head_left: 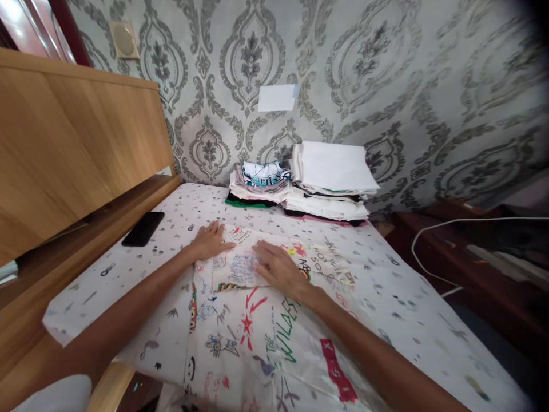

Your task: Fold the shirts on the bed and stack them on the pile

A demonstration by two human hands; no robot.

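Note:
A white shirt-like garment [244, 329], covered in coloured writing and doodles, lies spread over the table with its far part folded over toward me. My left hand [210, 240] rests on the fold's far left corner, fingers spread. Flat on the middle of the folded part lies my right hand [278, 266], fingers stretched out and pointing to the left. Neither hand grips anything. The near end of the cloth runs down toward the table's front edge, and its right side is partly hidden under my right forearm.
Two stacks of folded clothes stand by the wall: a lower one [259, 186] and a taller white one [332, 177]. A black phone [143, 229] lies at the left on the patterned tablecloth [405, 297]. A wooden panel [81, 143] rises on the left; a white cable [476, 220] runs at the right.

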